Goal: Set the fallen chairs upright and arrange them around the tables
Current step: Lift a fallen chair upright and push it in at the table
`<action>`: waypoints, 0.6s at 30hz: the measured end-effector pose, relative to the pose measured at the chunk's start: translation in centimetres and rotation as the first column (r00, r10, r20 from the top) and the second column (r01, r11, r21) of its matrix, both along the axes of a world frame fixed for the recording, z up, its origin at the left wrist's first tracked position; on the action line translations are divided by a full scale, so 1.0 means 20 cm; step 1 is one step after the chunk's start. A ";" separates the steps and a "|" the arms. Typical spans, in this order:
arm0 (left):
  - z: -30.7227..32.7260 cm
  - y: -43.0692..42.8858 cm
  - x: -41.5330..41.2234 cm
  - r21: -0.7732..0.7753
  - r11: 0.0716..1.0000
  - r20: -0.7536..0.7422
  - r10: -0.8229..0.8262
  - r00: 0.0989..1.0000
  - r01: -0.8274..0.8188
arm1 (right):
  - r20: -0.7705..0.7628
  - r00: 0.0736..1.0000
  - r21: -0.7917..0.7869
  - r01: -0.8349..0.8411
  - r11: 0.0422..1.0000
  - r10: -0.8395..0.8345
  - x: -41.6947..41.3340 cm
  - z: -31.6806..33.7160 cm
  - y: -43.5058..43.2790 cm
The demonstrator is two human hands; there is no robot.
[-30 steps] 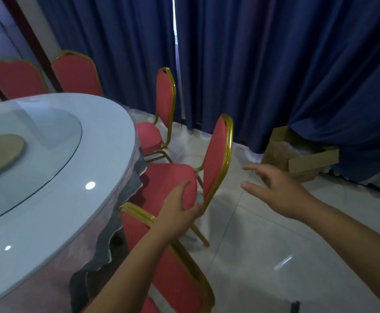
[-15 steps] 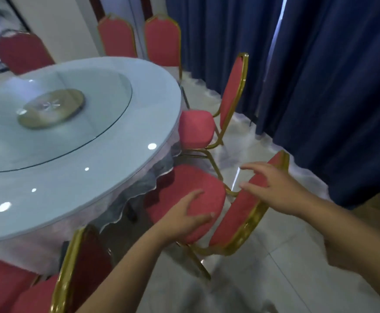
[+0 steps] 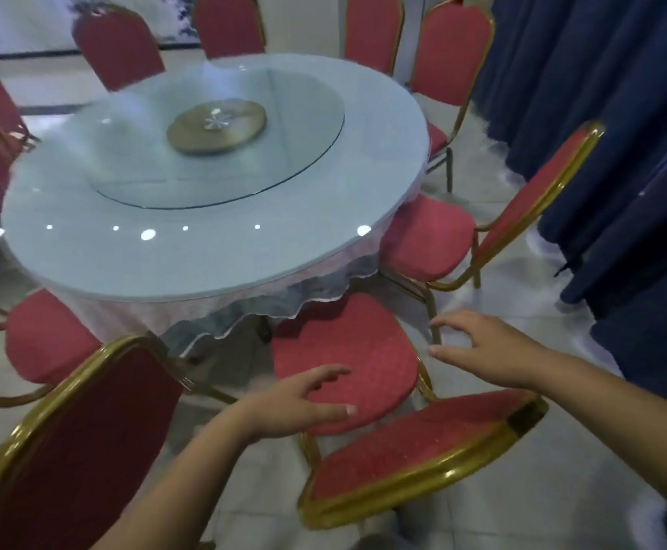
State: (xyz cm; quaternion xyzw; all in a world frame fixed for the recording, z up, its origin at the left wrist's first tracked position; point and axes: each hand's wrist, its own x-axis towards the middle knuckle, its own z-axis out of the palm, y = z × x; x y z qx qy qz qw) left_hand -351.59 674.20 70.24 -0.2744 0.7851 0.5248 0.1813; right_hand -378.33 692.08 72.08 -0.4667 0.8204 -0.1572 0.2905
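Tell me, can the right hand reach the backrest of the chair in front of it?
Probably yes: the right hand hovers open close to the backrest, and nothing stands between them.

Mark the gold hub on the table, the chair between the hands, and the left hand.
gold hub (image 3: 216, 127), head view, centre of the disc.
chair (image 3: 344, 347), head view, bare seat cushion.
left hand (image 3: 294, 403), head view, back of the hand.

There is one round worktop. On it sits one glass turning plate, with one gold disc in its middle. About nine red chairs stand around it. The ones at the far left are blurry, so that count is not sure. Two hands show near us: one left hand and one right hand.
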 end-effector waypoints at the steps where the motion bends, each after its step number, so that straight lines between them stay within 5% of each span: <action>1: 0.00 0.03 -0.01 0.011 1.000 0.042 -0.014 0.999 0.013 | 0.010 0.999 0.044 -0.036 0.998 0.035 -0.03 -0.02 0.00; 8: 0.11 0.29 0.04 0.085 0.995 0.298 -0.071 0.952 0.047 | 0.210 0.899 0.206 -0.424 0.882 0.383 -0.19 -0.06 -0.02; 11: 0.13 0.50 0.11 0.012 0.997 0.435 -0.075 0.897 0.078 | 0.494 0.727 0.302 -0.659 0.689 0.478 -0.21 -0.04 0.05; 13: 0.07 0.67 0.10 -0.199 0.980 0.435 0.069 0.898 0.021 | 0.570 0.591 0.269 -0.791 0.550 0.571 -0.24 -0.05 0.16; 16: -0.02 0.81 0.03 -0.580 0.807 0.265 0.319 0.910 -0.114 | 0.279 0.569 0.156 -0.822 0.548 0.774 -0.27 -0.14 0.31; 18: -0.06 0.84 -0.01 -0.654 0.727 0.192 0.425 0.885 -0.207 | 0.049 0.602 0.132 -0.795 0.592 0.797 -0.30 -0.18 0.33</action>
